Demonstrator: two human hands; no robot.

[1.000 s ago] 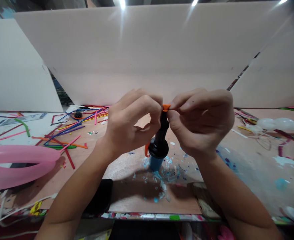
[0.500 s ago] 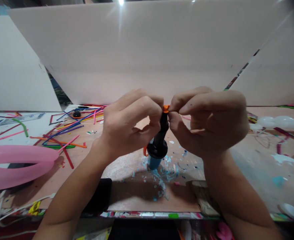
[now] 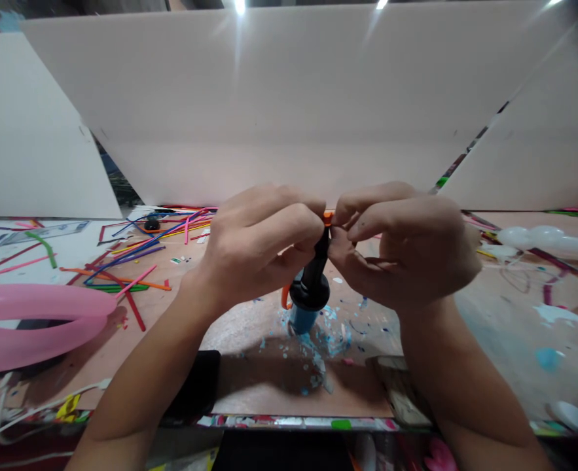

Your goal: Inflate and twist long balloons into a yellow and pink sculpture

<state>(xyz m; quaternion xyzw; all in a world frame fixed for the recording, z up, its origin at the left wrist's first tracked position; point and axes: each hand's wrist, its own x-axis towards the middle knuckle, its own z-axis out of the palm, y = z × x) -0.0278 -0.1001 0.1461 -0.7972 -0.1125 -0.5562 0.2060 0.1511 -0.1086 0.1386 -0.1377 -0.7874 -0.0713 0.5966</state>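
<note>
A balloon pump with a blue body and a black collar and nozzle stands upright, tilted slightly, on the table in front of me. At its tip, a small piece of orange balloon shows between my fingers. My left hand pinches it from the left, fingertips pressed together. From the right, my right hand pinches the same balloon with thumb and forefinger. Whether its mouth is fully around the nozzle, I cannot tell. An orange strip hangs beside the pump's collar, partly behind my left hand.
Several long uninflated balloons lie scattered at the left. A looped pink balloon is at the left edge, a white inflated one at the right. White panels stand behind. Near the front edge lies a black flat object.
Both hands have come down slightly and closer together around the pump's tip. Less of the orange balloon and black nozzle shows between them. The pump stays in about the same place.
</note>
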